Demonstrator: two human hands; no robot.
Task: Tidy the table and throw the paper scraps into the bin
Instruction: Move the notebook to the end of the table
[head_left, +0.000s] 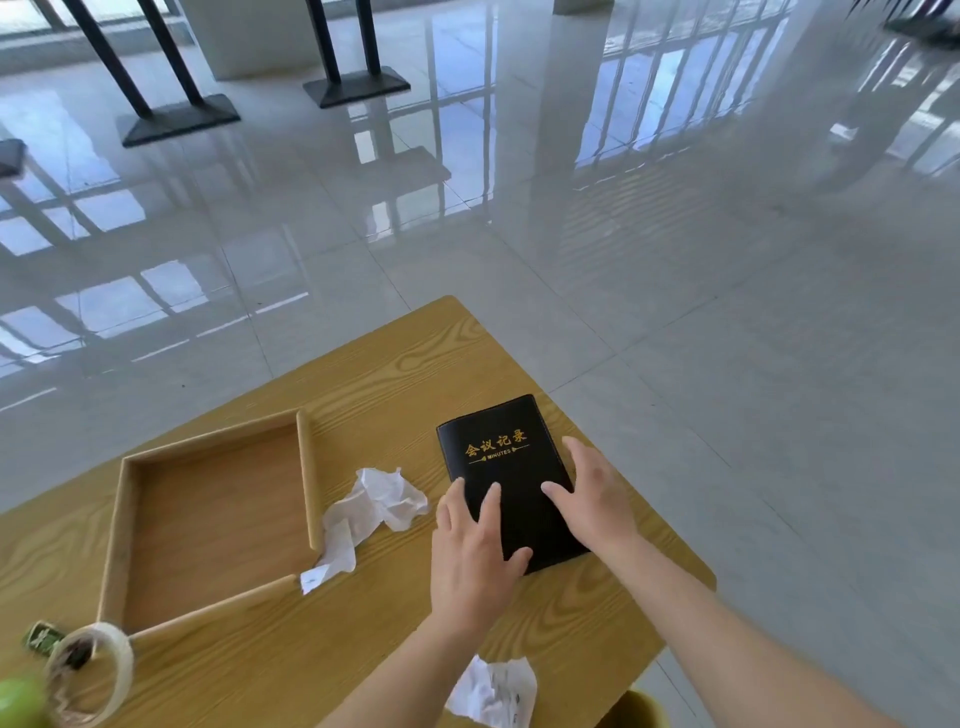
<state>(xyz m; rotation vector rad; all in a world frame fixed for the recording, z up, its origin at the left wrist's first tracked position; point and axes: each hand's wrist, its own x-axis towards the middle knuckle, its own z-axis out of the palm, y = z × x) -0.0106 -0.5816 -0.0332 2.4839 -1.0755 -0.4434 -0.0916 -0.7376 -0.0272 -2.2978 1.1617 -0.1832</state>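
Note:
A black notebook (498, 452) with gold lettering lies closed near the right corner of the wooden table (363, 374). My left hand (475, 551) rests flat on its near left part, fingers spread. My right hand (592, 493) lies on its right edge, fingers apart. Neither hand grips it. One crumpled white paper scrap (371, 506) lies between the notebook and a wooden tray (208, 519), touching the tray's right wall. A second crumpled scrap (493, 693) lies at the table's near edge, below my left forearm. No bin is clearly in view.
The shallow wooden tray holds nothing. A roll of clear tape (91, 675), a small green packet (41, 636) and a green round object (21, 704) sit at the lower left. A yellow rim (636, 709) shows below the table's near edge. Glossy tiled floor lies beyond.

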